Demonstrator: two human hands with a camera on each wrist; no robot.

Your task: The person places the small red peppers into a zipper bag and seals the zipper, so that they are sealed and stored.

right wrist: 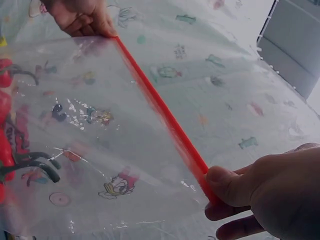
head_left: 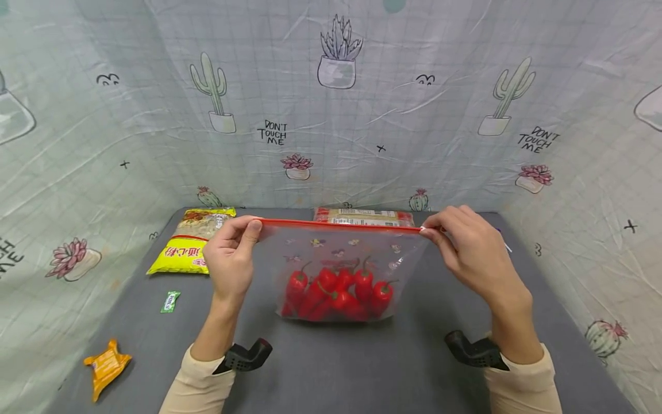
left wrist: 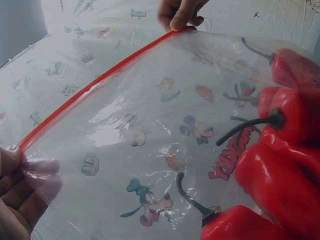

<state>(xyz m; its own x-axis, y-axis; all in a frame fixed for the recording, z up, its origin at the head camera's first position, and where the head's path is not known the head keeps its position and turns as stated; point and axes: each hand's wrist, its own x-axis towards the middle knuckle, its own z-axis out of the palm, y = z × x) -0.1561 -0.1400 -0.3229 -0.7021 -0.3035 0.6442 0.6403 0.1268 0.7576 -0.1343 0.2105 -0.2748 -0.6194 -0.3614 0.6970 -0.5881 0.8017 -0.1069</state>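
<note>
A clear zip bag [head_left: 300, 244] with cartoon prints hangs upright between my hands, its red zip strip [head_left: 336, 224] stretched nearly level. Red peppers [head_left: 320, 293] with green stems, several of them, lie heaped in its lower part. My left hand [head_left: 230, 259] pinches the left end of the strip between thumb and fingers. At the right end, my right hand [head_left: 470, 250] grips the corner, where a small white piece [head_left: 423, 229] shows by the fingertips. In the right wrist view, the right thumb [right wrist: 222, 182] presses on the red strip.
On the grey table [head_left: 336, 374], a yellow food packet [head_left: 183, 250] lies behind the left hand. A green wrapped candy [head_left: 169, 302] and an orange wrapped snack [head_left: 108, 366] sit at left. Behind the bag is a red-ended packet [head_left: 372, 217]. A printed curtain [head_left: 388, 115] encloses the table.
</note>
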